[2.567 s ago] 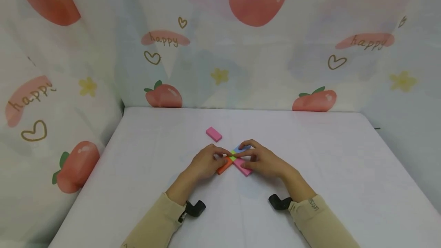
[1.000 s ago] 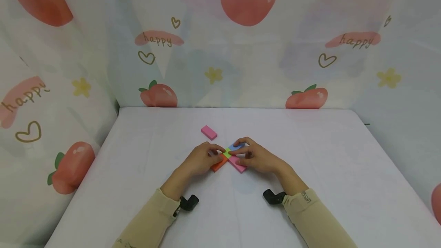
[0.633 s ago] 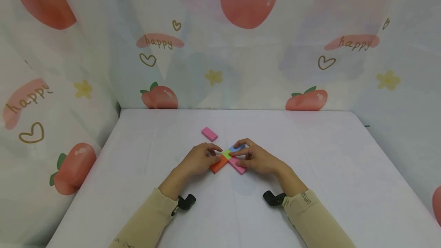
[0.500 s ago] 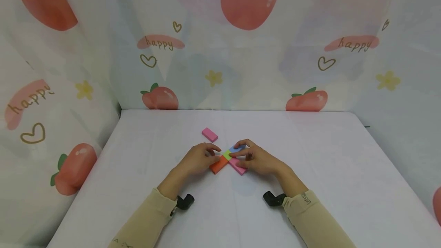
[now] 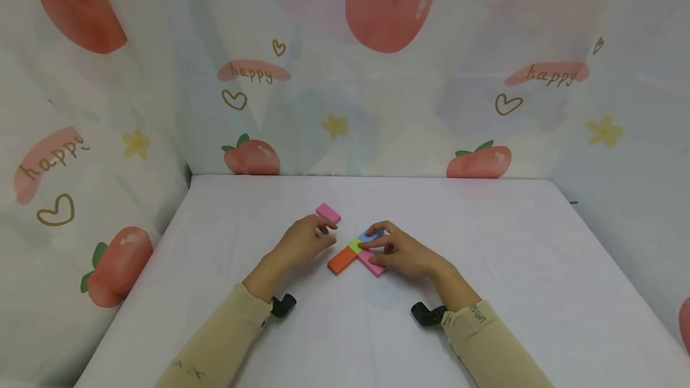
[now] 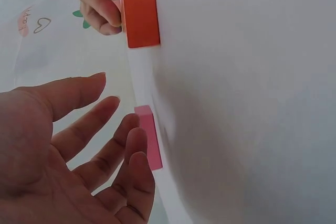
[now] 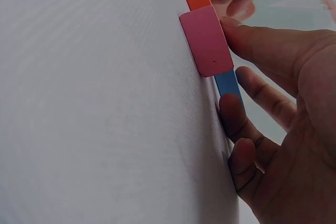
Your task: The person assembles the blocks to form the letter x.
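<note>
An orange block [image 5: 342, 260], a small green block [image 5: 354, 246] and a blue block [image 5: 366, 238] lie in a slanting row on the white table. One pink block [image 5: 371, 266] branches off beside the green one. My right hand [image 5: 406, 253] rests over these pieces, thumb on the joined pink block [image 7: 210, 43], fingertips on the green and blue ones. My left hand [image 5: 302, 241] hovers left of the orange block, fingers relaxed and holding nothing. Its fingertips are just in front of a loose pink block [image 5: 329, 213], partly covered by them in the left wrist view.
White cloth covers the table [image 5: 485, 226]. Behind and at the sides hangs a curtain [image 5: 302, 88] printed with red fruit, hearts and "happy". Black wrist devices sit at both cuffs, the right one [image 5: 428, 314] close above the tabletop.
My left hand has let go of the orange block and moved left and away from me toward the loose pink block. My right hand stays on the joined blocks.
</note>
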### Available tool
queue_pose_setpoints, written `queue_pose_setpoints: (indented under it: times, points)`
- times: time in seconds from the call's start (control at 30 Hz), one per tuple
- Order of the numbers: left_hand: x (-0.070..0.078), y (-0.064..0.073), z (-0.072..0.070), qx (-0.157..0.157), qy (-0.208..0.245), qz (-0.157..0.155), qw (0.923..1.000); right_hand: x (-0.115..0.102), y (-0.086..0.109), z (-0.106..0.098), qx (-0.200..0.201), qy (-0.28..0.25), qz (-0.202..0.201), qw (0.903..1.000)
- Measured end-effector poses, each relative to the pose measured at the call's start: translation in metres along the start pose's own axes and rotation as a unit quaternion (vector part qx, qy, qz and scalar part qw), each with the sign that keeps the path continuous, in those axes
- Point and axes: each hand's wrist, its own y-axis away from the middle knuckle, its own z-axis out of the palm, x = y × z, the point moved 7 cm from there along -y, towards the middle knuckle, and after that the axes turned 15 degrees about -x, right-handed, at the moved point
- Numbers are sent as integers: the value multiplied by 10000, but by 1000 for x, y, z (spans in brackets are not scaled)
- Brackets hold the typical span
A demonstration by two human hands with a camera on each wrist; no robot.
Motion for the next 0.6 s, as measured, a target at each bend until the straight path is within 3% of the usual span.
queue_pose_setpoints:
  times: [0.6]
  points:
    - [-4,-17,-28,163,-1129,129,9934,0,-2,0,0,-26,96,10000]
